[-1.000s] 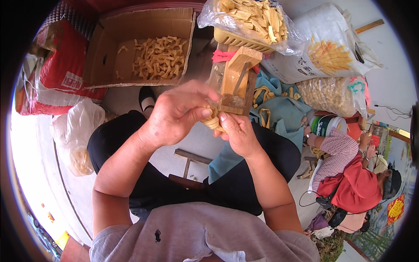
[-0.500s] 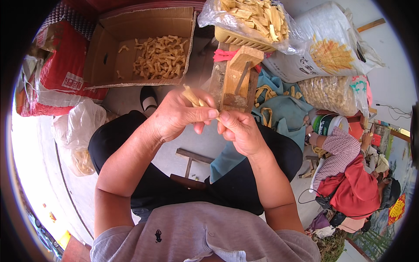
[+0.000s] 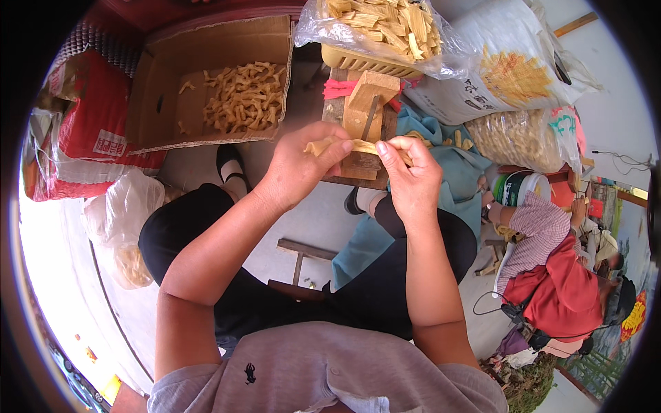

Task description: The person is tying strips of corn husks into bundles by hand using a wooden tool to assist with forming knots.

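Note:
Both my hands hold a pale yellow, dry-looking strip between them; I cannot tell what it is made of. My left hand pinches the left part, with a thick folded end showing past its fingers. At the right end, my right hand grips it between thumb and fingers. The strip lies nearly level, across the lower end of a narrow metal blade; whether it touches the blade is unclear. That blade stands on a wooden block tied with pink cloth.
Knotted yellow pieces lie in a cardboard box at far left. Flat strips fill a plastic-lined basket beyond the block. White sacks, a filled clear bag and a blue cloth are at right. A person in red sits farther right.
My hands have moved apart and slightly away from me, up to the blade. The strip, tilted and mostly covered before, now stretches level between them. The whole view has shifted a little.

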The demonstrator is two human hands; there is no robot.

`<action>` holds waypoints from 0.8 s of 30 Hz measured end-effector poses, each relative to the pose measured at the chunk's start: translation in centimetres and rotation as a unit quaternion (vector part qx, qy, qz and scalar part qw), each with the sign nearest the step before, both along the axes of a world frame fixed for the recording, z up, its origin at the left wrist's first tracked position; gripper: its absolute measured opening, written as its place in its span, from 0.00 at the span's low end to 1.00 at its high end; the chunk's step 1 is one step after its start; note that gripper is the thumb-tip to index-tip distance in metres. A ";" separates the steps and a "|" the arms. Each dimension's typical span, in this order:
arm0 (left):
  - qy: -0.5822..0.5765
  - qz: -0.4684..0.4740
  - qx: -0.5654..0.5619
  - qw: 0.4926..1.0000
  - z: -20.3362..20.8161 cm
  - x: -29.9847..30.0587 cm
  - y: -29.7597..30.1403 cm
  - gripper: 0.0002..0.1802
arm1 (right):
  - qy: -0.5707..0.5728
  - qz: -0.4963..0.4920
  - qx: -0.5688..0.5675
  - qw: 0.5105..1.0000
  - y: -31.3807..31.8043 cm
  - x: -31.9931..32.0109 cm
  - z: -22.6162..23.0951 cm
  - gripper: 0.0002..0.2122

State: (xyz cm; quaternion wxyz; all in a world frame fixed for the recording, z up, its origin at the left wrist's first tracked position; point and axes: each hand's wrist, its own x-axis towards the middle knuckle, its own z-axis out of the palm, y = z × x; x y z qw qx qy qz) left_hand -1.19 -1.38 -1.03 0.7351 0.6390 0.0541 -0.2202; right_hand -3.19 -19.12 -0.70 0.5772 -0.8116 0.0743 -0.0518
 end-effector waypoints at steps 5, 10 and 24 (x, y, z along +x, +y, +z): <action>-0.012 -0.001 0.054 0.998 -1.0 0.9 -0.9 0.08 | -0.022 -0.010 -0.105 0.994 -0.3 1.3 -1.3 0.08; -0.065 0.016 0.142 0.988 -3.2 1.4 -1.5 0.07 | -0.018 0.000 -0.192 0.981 -0.5 1.7 -2.3 0.07; -0.154 0.288 0.203 0.923 2.2 4.0 5.4 0.18 | -0.111 -0.103 0.059 0.987 -0.1 0.5 -1.3 0.08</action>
